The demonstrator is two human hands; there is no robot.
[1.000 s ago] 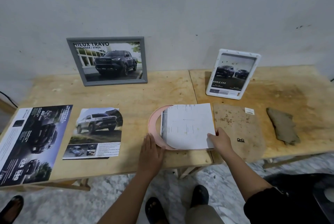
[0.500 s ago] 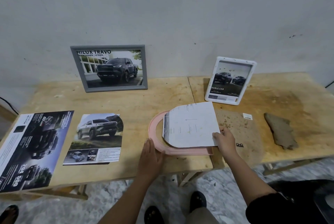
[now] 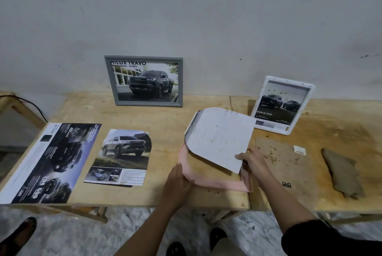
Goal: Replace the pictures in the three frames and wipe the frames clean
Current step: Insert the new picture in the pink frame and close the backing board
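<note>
One paper (image 3: 219, 138) pinched by right hand (image 3: 253, 161) | left hand (image 3: 177, 181) flat against pink frame (image 3: 219, 183)

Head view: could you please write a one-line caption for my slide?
Right hand holds a white-backed picture raised above the pink frame; left hand rests on its edge.

Crowded centre, open wood either side
The sheet (image 3: 219, 135) tilts up over the pink frame (image 3: 219, 183), roofing its opening; left hand (image 3: 177, 181) blocks its left rim, right hand (image 3: 255, 159) the sheet's near corner. Bare table (image 3: 165, 119) lies open between truck print (image 3: 124, 154) and frame, and back to the grey frame (image 3: 148, 103) and white frame (image 3: 289, 81). Backing board (image 3: 283, 164) and cloth (image 3: 343, 173) lie flat, gap between.
</note>
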